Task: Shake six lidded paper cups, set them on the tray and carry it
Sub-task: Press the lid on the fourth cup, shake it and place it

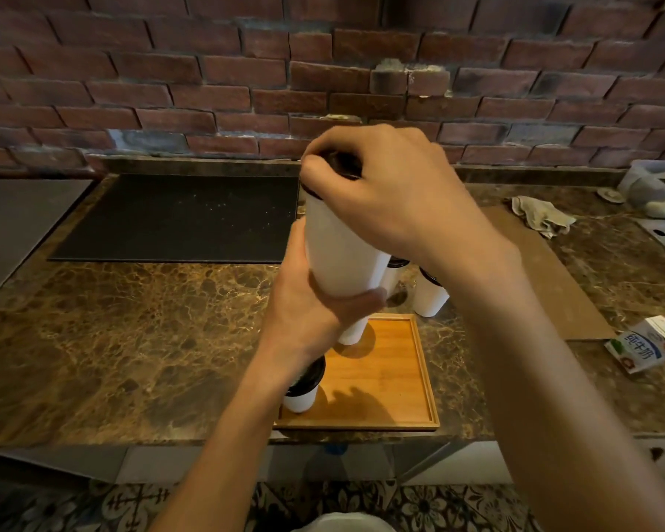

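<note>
Progress is standing at roughly a third, as we are judging it. We are holding one white paper cup (342,247) in the air above the counter (131,320), tilted, its lid end leaning to the left. Our right hand (384,193) is curling over the dark lid (342,168), fingers clamping down around the rim. Our left hand (311,301) is wrapping the lower wall, thumb lying across the front. That grip is suiting a shake, so we are taking this cup to be mid-shake rather than on its way down.

Two lidded cups are already standing on the wooden tray (384,378). A near-corner cup (302,391) is sitting at the front left, and a back-left cup (352,334) is standing farther in, half covered by our left hand. Two more are waiting on the counter just beyond the tray's far edge: a waiting cup (430,297) in plain sight and a half-hidden cup (394,270) peeping out behind the raised one. That is making five we are able to count. The sixth is not showing, and we are not guessing where it is.

What is remaining for us: finishing this shake, setting the cup on the tray's bare right side, shaking and placing the cups behind, then lifting the tray. A milk carton (645,349) and a crumpled cloth (542,215) are lying well off to the right.
</note>
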A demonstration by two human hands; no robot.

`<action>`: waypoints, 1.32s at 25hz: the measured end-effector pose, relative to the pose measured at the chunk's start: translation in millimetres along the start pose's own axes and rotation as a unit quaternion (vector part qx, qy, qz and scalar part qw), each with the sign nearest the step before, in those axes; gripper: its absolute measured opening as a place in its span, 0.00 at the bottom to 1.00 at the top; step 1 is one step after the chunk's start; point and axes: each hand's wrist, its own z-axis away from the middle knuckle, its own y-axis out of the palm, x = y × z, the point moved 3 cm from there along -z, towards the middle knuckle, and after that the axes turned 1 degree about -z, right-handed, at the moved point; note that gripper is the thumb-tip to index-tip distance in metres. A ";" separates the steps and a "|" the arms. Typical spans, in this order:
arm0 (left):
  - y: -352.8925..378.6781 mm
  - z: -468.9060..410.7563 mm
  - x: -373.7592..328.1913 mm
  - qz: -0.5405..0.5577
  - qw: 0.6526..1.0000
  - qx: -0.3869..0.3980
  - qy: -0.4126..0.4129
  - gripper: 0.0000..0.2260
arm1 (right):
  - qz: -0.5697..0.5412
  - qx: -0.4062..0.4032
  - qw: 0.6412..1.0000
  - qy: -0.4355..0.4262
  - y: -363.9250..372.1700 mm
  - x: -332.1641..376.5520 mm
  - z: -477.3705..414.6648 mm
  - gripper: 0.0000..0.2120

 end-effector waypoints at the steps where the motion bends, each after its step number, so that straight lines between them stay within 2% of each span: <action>1: -3.1 -2.3 2.2 0.030 0.999 0.029 -0.010 0.36 | -0.022 0.008 0.999 -0.039 -5.3 0.6 -0.9 0.14; 2: -7.2 -4.6 4.7 0.066 0.994 0.079 -0.026 0.37 | -0.077 0.052 0.992 -0.085 -12.2 0.8 0.0 0.14; 4: -14.4 -4.7 5.2 0.138 0.966 0.217 -0.042 0.39 | -0.209 0.160 0.950 -0.168 -22.2 1.6 4.7 0.15; 5: -17.1 -3.9 5.8 0.165 0.949 0.265 -0.042 0.39 | -0.256 0.181 0.929 -0.196 -25.1 1.3 7.4 0.16; 7: -18.2 -2.9 5.2 0.191 0.932 0.305 -0.039 0.39 | -0.286 0.152 0.929 -0.177 -27.6 2.7 10.1 0.15; 9: -14.3 -1.2 0.3 0.194 0.945 0.263 -0.013 0.34 | -0.255 0.069 0.957 -0.119 -27.6 7.2 11.0 0.12; 12: -4.4 2.3 0.0 0.132 0.988 0.074 0.029 0.31 | -0.123 -0.066 0.990 -0.024 -18.5 12.0 10.4 0.14; 14: -0.4 5.3 2.9 0.108 0.994 0.006 0.034 0.32 | -0.081 -0.078 0.994 -0.015 -13.8 13.2 8.5 0.15; 16: -5.0 1.9 6.9 0.133 0.990 0.039 -0.006 0.33 | -0.115 0.017 0.990 -0.084 -15.7 14.3 3.7 0.14; 18: -12.1 -2.1 8.8 0.189 0.968 0.163 -0.015 0.30 | -0.225 0.137 0.951 -0.164 -18.5 11.2 0.6 0.14; 20: -15.1 -2.5 8.5 0.244 0.933 0.265 0.004 0.26 | -0.310 0.191 0.910 -0.200 -19.1 7.4 -1.2 0.17; 21: -13.8 -2.2 8.2 0.260 0.927 0.270 -0.004 0.26 | -0.318 0.187 0.910 -0.189 -19.8 6.7 -2.2 0.17; 23: -11.4 -2.6 7.6 0.253 0.942 0.220 -0.029 0.28 | -0.257 0.116 0.947 -0.153 -20.6 9.3 -3.9 0.12; 25: -10.1 -9.0 6.3 0.207 0.966 0.150 -0.030 0.24 | -0.059 0.035 0.993 -0.098 -12.3 18.0 -2.7 0.15; 26: -9.8 -10.8 3.8 0.189 0.971 0.139 -0.032 0.21 | 0.043 0.001 0.997 -0.066 -4.3 19.5 -2.6 0.17; 27: -10.1 -13.9 0.7 0.189 0.970 0.148 -0.038 0.20 | 0.096 -0.026 0.994 -0.039 1.6 22.8 -2.5 0.18; 28: -12.0 -12.2 0.6 0.197 0.964 0.173 -0.047 0.19 | 0.103 -0.047 0.993 -0.024 0.8 25.7 -2.9 0.18; 29: -14.6 -6.7 1.1 0.206 0.955 0.204 -0.061 0.19 | 0.078 -0.033 0.995 -0.057 -3.2 28.7 -3.3 0.17; 30: -20.1 3.4 3.0 0.200 0.954 0.211 -0.068 0.18 | 0.006 0.023 0.993 -0.112 -8.6 29.3 -4.6 0.15; 32: -35.4 27.5 6.1 0.138 0.980 0.139 -0.030 0.15 | -0.170 0.163 0.950 -0.203 -18.5 24.9 -5.4 0.13; 33: -40.3 38.7 5.0 0.103 0.990 0.092 -0.019 0.17 | -0.233 0.192 0.927 -0.221 -21.1 20.3 -5.5 0.14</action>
